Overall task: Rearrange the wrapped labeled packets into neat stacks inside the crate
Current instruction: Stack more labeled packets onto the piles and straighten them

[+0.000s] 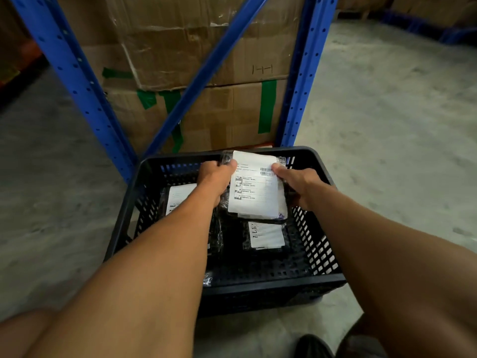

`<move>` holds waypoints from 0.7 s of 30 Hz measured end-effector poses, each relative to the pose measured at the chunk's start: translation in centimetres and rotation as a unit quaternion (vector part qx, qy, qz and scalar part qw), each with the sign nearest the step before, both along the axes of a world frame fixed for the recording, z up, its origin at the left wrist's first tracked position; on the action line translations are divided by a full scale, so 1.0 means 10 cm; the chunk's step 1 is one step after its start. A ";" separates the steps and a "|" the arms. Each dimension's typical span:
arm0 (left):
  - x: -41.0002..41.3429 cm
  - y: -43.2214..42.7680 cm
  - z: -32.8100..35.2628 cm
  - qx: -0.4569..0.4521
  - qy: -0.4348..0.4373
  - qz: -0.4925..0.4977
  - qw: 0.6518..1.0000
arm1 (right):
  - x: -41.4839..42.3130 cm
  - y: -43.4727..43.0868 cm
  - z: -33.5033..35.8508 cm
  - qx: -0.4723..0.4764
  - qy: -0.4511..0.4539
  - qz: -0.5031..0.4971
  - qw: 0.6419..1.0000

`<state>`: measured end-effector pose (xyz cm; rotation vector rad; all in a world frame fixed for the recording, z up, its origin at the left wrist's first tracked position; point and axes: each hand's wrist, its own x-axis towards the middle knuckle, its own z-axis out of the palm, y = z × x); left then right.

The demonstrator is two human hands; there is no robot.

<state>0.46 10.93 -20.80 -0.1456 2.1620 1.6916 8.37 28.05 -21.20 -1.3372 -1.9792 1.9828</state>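
Both hands grip one packet (254,188) above the crate (304,257): left hand (215,177) on its left edge, right hand (300,186) on its right. Two more packets (265,235) lie inside.

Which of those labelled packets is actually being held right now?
The packet at the crate's far side, gripped by the left hand and right hand. The other two labelled packets lie untouched below.

Black perforated plastic crate (260,288) holds dark clear-wrapped packets (254,188) with white printed labels; behind the crate, blue steel racking (302,81), brown green-taped cardboard boxes (206,112).
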 end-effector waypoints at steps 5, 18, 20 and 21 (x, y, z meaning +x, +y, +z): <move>0.04 0.10 -0.16 -0.012 0.016 0.068 0.997 | 0.03 -0.06 -0.13 -0.012 0.079 0.000 0.997; 0.11 0.44 -0.78 -0.054 -0.078 -0.039 0.995 | 0.20 0.18 -0.50 0.044 -0.054 0.088 0.994; 0.12 0.45 -0.88 -0.058 -0.117 -0.057 0.990 | 0.22 0.18 -0.58 0.050 -0.074 0.086 0.992; 0.13 0.44 -0.94 -0.071 -0.126 -0.063 0.987 | 0.22 0.18 -0.62 0.053 -0.090 0.081 0.991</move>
